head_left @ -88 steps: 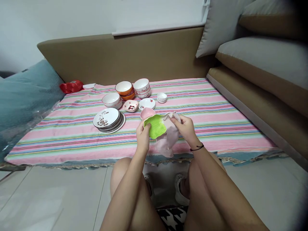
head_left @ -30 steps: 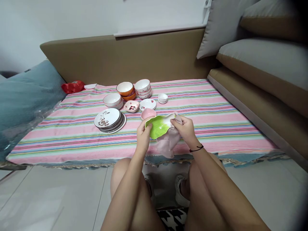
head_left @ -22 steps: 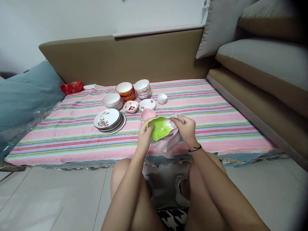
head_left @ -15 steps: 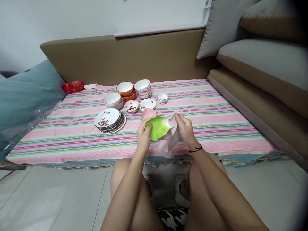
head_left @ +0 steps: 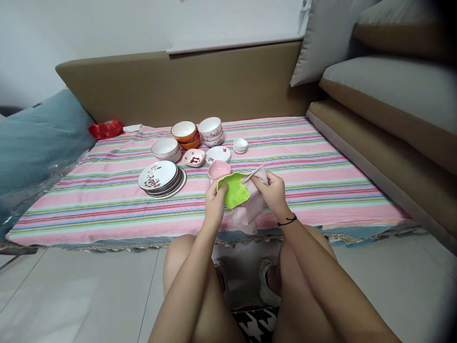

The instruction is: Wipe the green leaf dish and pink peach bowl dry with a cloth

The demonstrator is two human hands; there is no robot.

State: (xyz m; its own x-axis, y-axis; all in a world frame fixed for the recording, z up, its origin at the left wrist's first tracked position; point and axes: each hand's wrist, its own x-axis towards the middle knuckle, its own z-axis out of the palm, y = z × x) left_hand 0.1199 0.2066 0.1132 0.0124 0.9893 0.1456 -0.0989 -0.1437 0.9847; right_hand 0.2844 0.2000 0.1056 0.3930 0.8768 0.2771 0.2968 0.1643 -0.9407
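Observation:
A bright green leaf-shaped dish (head_left: 233, 190) is held up above the near edge of the striped cloth. My left hand (head_left: 216, 200) grips its left rim, thumb on the inside. My right hand (head_left: 272, 189) pinches a pale pink cloth (head_left: 252, 205) over the dish's right end; the cloth hangs below and behind the dish. Just behind the dish sits a pink bowl (head_left: 219, 168). Farther back are a square patterned bowl (head_left: 193, 157), floral white plates (head_left: 218, 155) and small stacked white bowls (head_left: 240, 145).
Stacked plates (head_left: 159, 176) stand at the left, with a white bowl (head_left: 166, 148), orange-rimmed bowls (head_left: 184, 131) and white stacked bowls (head_left: 210, 127) behind. A red bundle (head_left: 106, 129) lies at the back left. Cushions (head_left: 385, 90) are piled at the right.
My right hand has moved slightly left with the cloth, which now covers the dish's white right end. The dish has tilted and shifted slightly in my left hand.

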